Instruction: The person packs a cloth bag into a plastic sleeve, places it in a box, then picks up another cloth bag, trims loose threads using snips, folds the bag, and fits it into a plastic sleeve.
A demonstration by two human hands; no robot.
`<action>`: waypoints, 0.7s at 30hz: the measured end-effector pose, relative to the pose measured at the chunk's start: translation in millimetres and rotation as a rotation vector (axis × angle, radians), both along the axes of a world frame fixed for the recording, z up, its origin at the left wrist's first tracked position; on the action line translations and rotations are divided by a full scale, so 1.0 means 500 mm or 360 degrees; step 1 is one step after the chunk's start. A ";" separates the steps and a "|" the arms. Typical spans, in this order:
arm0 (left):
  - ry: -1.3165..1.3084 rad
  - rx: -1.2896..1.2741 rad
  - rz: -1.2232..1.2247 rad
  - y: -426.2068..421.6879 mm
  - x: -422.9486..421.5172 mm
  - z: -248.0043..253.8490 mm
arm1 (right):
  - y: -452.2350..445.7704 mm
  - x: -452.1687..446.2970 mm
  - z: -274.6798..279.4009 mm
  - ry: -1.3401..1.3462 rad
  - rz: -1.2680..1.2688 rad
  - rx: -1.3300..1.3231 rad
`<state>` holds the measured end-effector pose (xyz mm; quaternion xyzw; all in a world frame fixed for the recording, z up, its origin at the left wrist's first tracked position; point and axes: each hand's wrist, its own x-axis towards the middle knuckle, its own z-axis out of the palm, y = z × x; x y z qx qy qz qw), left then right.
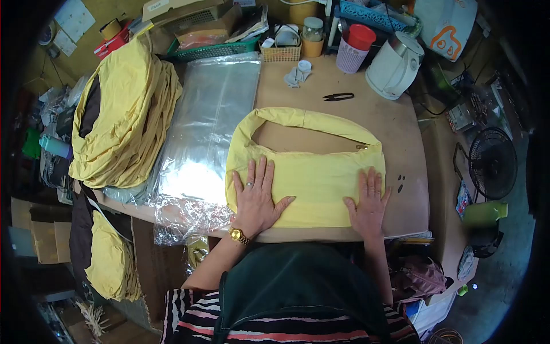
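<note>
A yellow fabric shoulder bag (pixel 312 189) lies flat on the brown-topped table, its padded strap arched away from me and a small zipper pull near the strap's right end. My left hand (pixel 258 195) rests flat on the bag's left part, fingers spread. On the bag's lower right, my right hand (pixel 368 205) presses down with its fingers stretched out. Clear plastic bags (pixel 209 109) are stacked just left of the yellow bag, and their crinkled near edge reaches toward my left wrist.
A tall pile of yellow bags (pixel 129 120) stands at the table's left, with more yellow bags (pixel 112 258) hanging below. Black thread snips (pixel 338 97) lie beyond the strap. A white kettle (pixel 395 66), a purple cup (pixel 349 54) and a green basket (pixel 220 53) line the back. A fan (pixel 492 163) is at right.
</note>
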<state>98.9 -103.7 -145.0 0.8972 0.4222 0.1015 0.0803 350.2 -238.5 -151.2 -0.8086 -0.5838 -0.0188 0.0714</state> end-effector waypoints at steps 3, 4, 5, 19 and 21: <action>-0.0061 -0.0032 0.0059 0.003 0.001 -0.005 | 0.002 0.002 -0.008 -0.0101 -0.0149 -0.0068; -0.0059 -0.0032 0.0064 0.005 0.002 -0.003 | 0.002 0.005 -0.010 -0.0086 -0.0169 -0.0094; 0.0002 -0.0053 0.0083 0.004 0.002 0.002 | 0.000 0.006 -0.011 -0.0072 -0.0188 -0.0122; 0.0018 -0.0139 -0.0164 -0.007 0.040 -0.005 | 0.337 -0.123 0.023 0.0678 0.0623 0.0375; -0.0020 -0.0140 -0.0159 -0.007 0.040 -0.005 | 0.347 -0.130 0.005 0.0828 0.0628 0.0286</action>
